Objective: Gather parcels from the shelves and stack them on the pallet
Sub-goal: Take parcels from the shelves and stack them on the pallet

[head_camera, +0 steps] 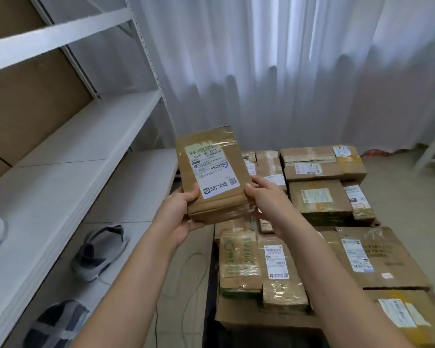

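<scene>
We hold a small brown cardboard parcel (212, 172) wrapped in clear tape, its white printed shipping label (212, 169) facing up toward us. Our left hand (183, 214) grips its near left corner, thumb on top and fingers curled beneath; our right hand (263, 194) grips the near right corner the same way. The parcel is raised in the air, tilted, between the white metal shelf unit (60, 172) on our left and the stack of taped brown cardboard parcels (319, 222) lying flat in rows low on our right. We cannot tell what that stack rests on. White pleated curtains (274, 71) hang behind. Two grey sandals (98, 249) lie on the tiled floor beside the shelf unit.
</scene>
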The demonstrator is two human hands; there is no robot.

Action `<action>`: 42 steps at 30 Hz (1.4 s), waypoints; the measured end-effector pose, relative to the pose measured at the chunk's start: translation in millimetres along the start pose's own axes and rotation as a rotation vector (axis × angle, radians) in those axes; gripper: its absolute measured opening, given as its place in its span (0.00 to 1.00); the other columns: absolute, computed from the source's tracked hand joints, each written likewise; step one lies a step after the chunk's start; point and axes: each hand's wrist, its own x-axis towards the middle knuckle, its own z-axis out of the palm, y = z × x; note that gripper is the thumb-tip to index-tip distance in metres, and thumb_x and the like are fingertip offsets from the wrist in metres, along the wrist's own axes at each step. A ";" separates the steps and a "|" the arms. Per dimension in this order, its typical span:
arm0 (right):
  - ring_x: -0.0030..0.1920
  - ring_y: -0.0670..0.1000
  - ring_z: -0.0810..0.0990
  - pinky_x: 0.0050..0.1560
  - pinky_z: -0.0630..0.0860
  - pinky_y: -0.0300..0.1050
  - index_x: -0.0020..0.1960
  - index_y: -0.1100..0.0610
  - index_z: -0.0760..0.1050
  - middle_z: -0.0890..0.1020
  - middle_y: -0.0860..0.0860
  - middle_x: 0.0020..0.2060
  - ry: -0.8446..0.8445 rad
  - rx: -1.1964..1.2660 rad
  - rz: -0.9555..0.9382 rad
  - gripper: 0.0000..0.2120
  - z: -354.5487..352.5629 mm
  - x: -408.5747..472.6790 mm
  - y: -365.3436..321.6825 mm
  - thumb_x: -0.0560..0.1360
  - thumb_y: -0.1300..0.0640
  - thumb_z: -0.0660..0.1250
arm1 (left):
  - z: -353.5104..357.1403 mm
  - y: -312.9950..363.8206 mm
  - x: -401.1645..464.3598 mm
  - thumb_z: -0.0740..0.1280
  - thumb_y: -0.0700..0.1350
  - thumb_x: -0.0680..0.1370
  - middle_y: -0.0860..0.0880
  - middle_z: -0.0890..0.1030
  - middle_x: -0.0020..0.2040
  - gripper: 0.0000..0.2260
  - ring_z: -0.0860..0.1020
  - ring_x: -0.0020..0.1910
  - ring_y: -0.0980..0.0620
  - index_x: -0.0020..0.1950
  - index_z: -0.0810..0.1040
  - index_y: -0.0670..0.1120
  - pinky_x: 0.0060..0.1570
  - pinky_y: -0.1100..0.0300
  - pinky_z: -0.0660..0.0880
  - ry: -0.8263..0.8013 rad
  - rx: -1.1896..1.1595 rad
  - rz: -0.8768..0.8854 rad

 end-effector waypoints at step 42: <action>0.57 0.50 0.75 0.53 0.71 0.44 0.70 0.53 0.73 0.76 0.52 0.60 0.461 -0.026 0.502 0.18 54.9 300.0 217.9 0.81 0.59 0.60 | -2.9 -150.8 410.8 0.59 0.47 0.84 0.50 0.77 0.65 0.19 0.76 0.60 0.47 0.75 0.63 0.52 0.62 0.44 0.73 -0.253 0.368 -0.464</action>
